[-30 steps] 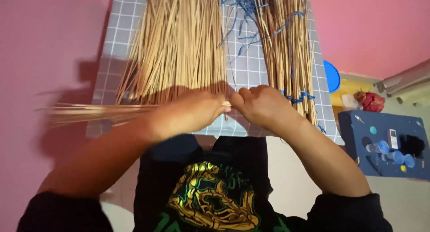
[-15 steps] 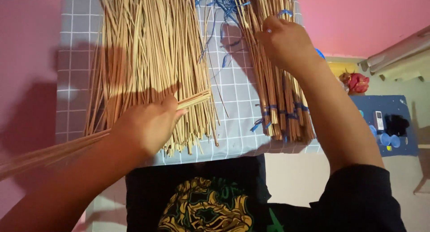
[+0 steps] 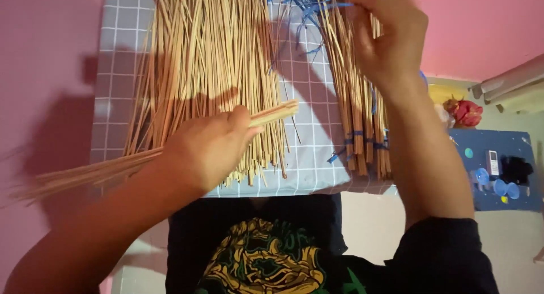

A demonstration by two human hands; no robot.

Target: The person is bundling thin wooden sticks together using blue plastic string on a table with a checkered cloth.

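Note:
My left hand (image 3: 212,146) is closed around a thin bundle of straw-coloured sticks (image 3: 102,172) that runs from the lower left up past my thumb. It hovers over the near end of a big loose pile of sticks (image 3: 209,73) on a grey gridded mat (image 3: 309,152). My right hand (image 3: 388,36) reaches to the top right and pinches blue plastic string (image 3: 303,5) at the far end of a second stick pile (image 3: 357,101), whose small bunches are tied with blue bands.
The mat lies on a pink surface (image 3: 45,73). At the right are a red flower-like object (image 3: 464,112) and a dark blue tray (image 3: 498,169) holding small items. My black printed shirt (image 3: 255,254) fills the bottom.
Both hands were together at the mat's near edge. My right hand has since moved up to the far end of the right pile; my left hand keeps its bundle.

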